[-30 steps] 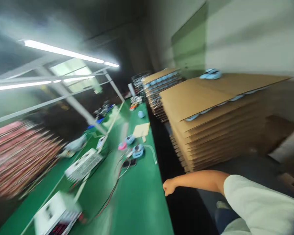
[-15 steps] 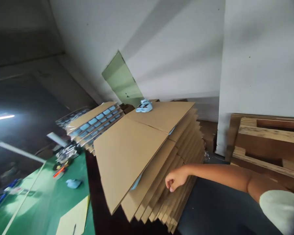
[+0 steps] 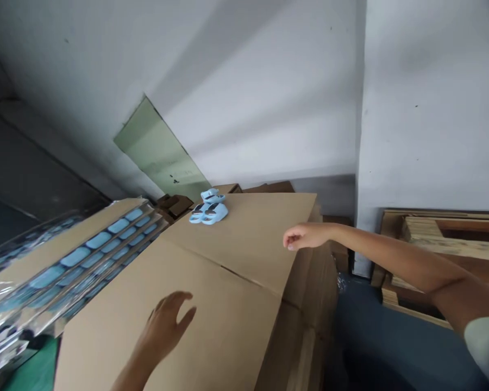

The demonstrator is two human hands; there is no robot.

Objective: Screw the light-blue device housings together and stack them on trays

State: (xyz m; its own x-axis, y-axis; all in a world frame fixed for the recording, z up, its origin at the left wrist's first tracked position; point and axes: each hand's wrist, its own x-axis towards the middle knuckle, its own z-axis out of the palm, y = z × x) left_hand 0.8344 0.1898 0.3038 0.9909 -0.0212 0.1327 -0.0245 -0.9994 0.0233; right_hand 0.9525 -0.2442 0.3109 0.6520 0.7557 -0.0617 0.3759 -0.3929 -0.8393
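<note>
A large cardboard sheet (image 3: pixel 228 320) with a crease across it tops a tall stack. My left hand (image 3: pixel 163 328) is over its near part, thumb and fingers apart and nothing in them. Near the right edge of the sheet is my right hand (image 3: pixel 307 237), fingers curled in and holding nothing that I can see. Whether either hand touches the cardboard I cannot tell. Several light-blue moulded pieces (image 3: pixel 214 213) with dark patches lie in a small heap at the sheet's far left, apart from both hands.
To the left stands another stack (image 3: pixel 93 247), its cardboard layers alternating with blue pieces under clear film. Wooden pallets (image 3: pixel 427 233) stand at the right by the white wall (image 3: pixel 269 108). Brown boxes (image 3: pixel 175 205) sit behind the stack. A green tabletop (image 3: pixel 36 369) shows at lower left.
My view has come closer to the stack and turned. My left hand has entered over the sheet. My right hand has risen from beside the stack's layers to the top sheet's right edge.
</note>
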